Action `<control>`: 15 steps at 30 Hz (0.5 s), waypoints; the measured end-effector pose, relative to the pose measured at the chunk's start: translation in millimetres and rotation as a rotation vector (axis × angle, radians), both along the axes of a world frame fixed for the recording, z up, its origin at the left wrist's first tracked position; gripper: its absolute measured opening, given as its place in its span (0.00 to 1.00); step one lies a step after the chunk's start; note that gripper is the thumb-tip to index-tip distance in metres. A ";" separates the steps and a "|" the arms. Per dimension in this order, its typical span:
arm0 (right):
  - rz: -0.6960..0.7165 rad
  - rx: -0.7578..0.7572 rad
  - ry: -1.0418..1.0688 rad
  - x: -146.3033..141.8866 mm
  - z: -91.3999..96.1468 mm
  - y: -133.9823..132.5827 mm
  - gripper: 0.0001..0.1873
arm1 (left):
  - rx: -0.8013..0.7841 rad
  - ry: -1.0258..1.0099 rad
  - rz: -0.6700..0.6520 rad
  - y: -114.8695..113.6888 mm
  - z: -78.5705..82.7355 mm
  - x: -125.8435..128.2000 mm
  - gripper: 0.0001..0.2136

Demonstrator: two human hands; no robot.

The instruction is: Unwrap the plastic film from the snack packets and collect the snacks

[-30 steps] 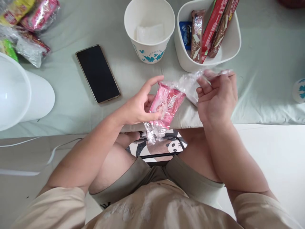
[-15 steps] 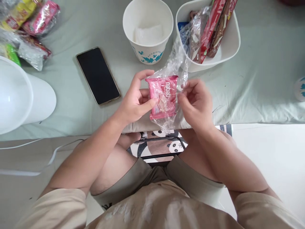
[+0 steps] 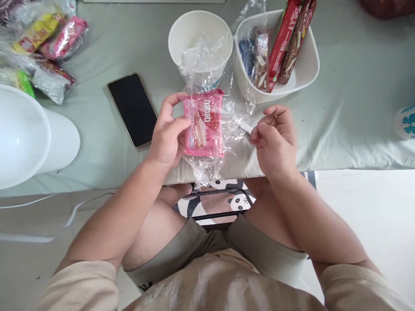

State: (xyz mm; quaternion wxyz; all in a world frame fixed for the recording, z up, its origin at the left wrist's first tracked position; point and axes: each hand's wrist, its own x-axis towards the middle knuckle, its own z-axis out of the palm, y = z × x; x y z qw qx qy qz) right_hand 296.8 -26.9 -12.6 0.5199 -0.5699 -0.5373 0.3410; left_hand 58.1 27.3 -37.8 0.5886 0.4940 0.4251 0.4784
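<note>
My left hand (image 3: 168,131) is closed on the left edge of a pink nabati wafer pack (image 3: 203,125), thumb on its front. Clear crinkled plastic wrap (image 3: 234,116) lies around the pack, trailing up across the paper cup and down past the table edge. To the right, my right hand (image 3: 275,136) is closed, thumb against fingers. A small thin pale strip (image 3: 247,128) sticks out of its fingertips toward the wrap; I cannot tell what it is.
Behind the pack stands a white paper cup (image 3: 177,47). A white bin (image 3: 313,71) to its right holds upright wafer packs (image 3: 282,47). At left are a black phone (image 3: 131,110), a large white container (image 3: 61,134) and several wrapped snacks (image 3: 39,34).
The pink wafer pack and my left hand have moved left. My right hand has drawn away to the right, and the plastic wrap has spread out between pack and hand.
</note>
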 end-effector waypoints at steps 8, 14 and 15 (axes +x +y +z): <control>0.051 -0.094 -0.064 -3.7 12.2 -6.2 0.19 | 0.054 0.027 -0.122 -13.0 2.7 8.7 0.25; 0.000 0.010 -0.049 6.0 1.6 -0.9 0.14 | -0.078 -0.213 0.133 -6.2 25.0 15.7 0.16; -0.023 0.024 -0.071 5.8 0.8 -0.3 0.14 | -0.120 -0.251 0.157 -5.3 28.6 17.0 0.16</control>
